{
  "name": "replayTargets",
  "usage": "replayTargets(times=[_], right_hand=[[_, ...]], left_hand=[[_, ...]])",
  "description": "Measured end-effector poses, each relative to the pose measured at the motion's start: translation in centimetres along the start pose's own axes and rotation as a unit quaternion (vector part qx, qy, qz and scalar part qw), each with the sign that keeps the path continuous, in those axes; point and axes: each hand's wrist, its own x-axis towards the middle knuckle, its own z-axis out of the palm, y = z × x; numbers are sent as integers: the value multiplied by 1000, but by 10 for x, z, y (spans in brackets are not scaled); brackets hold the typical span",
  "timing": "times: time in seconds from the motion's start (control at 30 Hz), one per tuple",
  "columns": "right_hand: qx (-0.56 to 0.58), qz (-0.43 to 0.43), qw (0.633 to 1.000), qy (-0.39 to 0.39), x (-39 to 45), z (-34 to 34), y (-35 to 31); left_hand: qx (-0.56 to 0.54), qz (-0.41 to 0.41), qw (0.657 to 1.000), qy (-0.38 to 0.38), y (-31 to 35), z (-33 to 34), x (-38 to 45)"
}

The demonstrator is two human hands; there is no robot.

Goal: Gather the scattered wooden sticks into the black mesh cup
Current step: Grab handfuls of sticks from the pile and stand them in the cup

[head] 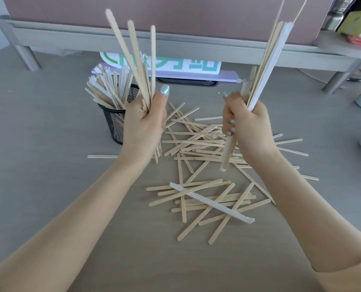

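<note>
I've got my left hand [144, 125] fisted on a fan of flat pale wooden sticks [134, 60] just right of the black mesh cup [117, 125], right hand [246, 128] gripping another upright bundle [268, 66] further right, loose pile [204, 165] on the grey tabletop [48, 144] right of the cup.

Left hand [144, 125] and right hand [246, 127], both raised above the desk [48, 144], fists clenched, forearms extended forward, thumbs uppermost.
</note>
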Motion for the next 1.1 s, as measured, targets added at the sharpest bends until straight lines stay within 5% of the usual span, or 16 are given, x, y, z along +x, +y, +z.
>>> replayTargets(times=[0.27, 0.63, 1.1], right_hand=[[-62, 11, 998, -30, -7, 7, 17], [-154, 16, 988, -12, -8, 6, 17], [-115, -43, 992, -17, -10, 6, 5]], left_hand=[[-16, -44, 999, 25, -21, 2, -8], [-16, -2, 1000, 5, -9, 0, -3], [-26, -19, 999, 38, 4, -3, -4]])
